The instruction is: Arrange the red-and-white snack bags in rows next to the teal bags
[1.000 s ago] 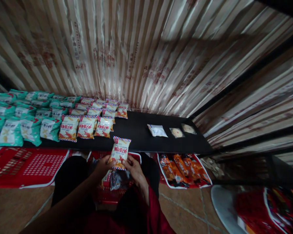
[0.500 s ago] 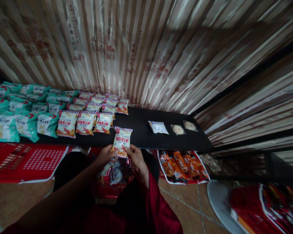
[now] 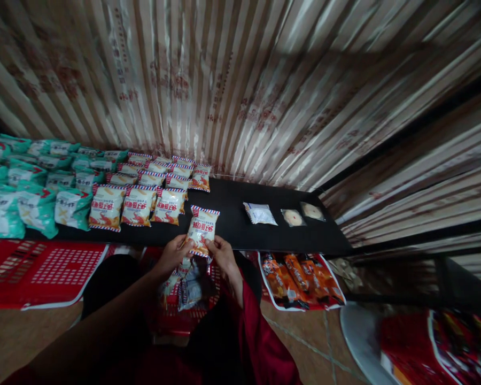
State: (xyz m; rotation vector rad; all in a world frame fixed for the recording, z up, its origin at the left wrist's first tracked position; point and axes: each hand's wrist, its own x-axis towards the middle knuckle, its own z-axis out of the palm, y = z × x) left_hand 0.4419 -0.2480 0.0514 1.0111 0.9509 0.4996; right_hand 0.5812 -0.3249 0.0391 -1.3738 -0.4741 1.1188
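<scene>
While both hands are at the front edge of the long black shelf (image 3: 232, 200), they share one load: a small pillow-shaped packet of cream and orange plastic film (image 3: 202, 227) with red-and-blue striped end seals. Left hand (image 3: 174, 254): thumb and fingers closed on the packet's lower left side. Right hand (image 3: 224, 256): thumb laid across the lower right of the printed face, fingers mostly hidden behind. Packet tilted slightly, upper seal towards the shelf; contact with the shelf edge cannot be told from this angle.

Surroundings: just left of the held packet, a front row of three matching cream-and-orange packets (image 3: 137, 206) on the shelf, with more of the same kind behind. Further left, teal-and-white plastic snack bags (image 3: 72, 208) in rows. Well to the right, a flat white plastic packet (image 3: 260, 213) and two pale round pieces in clear wrappers (image 3: 293, 217). Below the hands, a red perforated plastic basket (image 3: 172, 322) with film packets inside, their print hard to read.

Step in hand (judgement): a two-handed hold, packet steadied and face turned up beside the row. Demand on the next move (judgement): light, even pressure from both sides, since thin film would dent or slip; upper seal kept level; fingers kept clear of the nearest standing packet, which a nudge could topple.
</scene>
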